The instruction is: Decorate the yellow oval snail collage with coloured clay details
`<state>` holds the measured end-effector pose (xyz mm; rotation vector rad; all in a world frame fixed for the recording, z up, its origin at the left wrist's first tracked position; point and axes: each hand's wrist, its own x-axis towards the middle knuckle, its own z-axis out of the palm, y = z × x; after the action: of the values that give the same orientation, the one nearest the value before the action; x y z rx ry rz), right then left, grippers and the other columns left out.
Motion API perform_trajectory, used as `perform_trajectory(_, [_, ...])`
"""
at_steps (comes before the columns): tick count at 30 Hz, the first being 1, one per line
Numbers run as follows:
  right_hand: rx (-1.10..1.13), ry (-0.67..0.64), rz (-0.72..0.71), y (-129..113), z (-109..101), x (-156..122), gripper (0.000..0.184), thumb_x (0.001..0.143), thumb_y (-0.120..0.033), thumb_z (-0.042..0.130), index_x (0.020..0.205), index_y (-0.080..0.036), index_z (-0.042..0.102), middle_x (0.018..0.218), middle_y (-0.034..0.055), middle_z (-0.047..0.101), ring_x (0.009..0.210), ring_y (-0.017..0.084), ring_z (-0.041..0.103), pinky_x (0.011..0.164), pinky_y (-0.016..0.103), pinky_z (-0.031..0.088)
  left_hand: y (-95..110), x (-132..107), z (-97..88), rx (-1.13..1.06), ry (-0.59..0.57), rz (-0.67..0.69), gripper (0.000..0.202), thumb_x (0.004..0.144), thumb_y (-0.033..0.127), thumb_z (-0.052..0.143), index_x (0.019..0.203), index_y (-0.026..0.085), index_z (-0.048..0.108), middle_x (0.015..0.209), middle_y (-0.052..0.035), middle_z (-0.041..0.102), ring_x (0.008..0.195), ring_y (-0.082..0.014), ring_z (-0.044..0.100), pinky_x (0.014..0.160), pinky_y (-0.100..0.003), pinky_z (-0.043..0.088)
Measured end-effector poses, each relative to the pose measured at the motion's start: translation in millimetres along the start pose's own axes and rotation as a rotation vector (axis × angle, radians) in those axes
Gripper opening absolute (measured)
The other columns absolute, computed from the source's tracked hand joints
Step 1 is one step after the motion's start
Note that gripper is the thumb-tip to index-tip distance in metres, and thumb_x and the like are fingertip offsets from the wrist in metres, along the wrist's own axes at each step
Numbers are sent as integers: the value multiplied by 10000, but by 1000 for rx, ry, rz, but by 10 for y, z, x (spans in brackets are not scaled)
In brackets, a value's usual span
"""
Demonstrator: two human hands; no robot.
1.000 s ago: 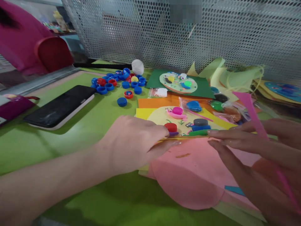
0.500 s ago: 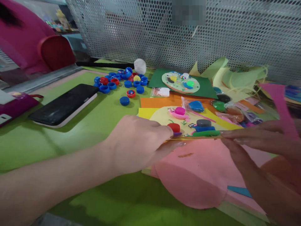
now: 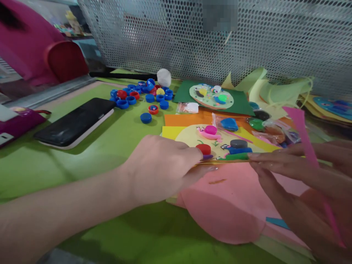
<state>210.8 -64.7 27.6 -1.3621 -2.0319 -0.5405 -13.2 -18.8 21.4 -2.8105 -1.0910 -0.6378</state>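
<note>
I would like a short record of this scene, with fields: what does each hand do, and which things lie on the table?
Left hand: lies at the far edge of the pink sheet, fingertips beside a red cap; grip unclear.
Right hand: holds a pink strip, fingers stretched over the pink sheet.
Behind the sheet: yellow disc, which bears the red cap.
Left part of table: phone, loose caps.
Back: mesh screen.
</note>
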Motion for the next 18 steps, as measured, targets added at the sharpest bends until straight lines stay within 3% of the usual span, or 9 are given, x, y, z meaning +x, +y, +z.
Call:
perform_trajectory(5, [3,6,98,-62,-13,2,120,774,-378,568,708,-278,570,753,43,636,693,197,587,690,389,455,0,4,1,-13,-1,-26,395,867,457,418,687,203,662,579,16,666,505,-144,621,432,-237,334])
perform_trajectory(12, [-5,6,-24,-40,13,8,123,786,-378,574,707,-284,580,731,31,651,665,195,585,701,402,444,-6,7,2,-2,-29,-17,369,862,453,428,727,210,670,614,18,680,520,-149,629,430,-237,336])
perform_trajectory(18, [37,-4,-23,215,4,-152,120,730,-420,620,818,-340,603,789,16,642,730,220,598,661,408,477,7,2,-14,38,6,-19,404,866,456,416,660,203,656,548,10,651,508,-156,625,423,-235,340])
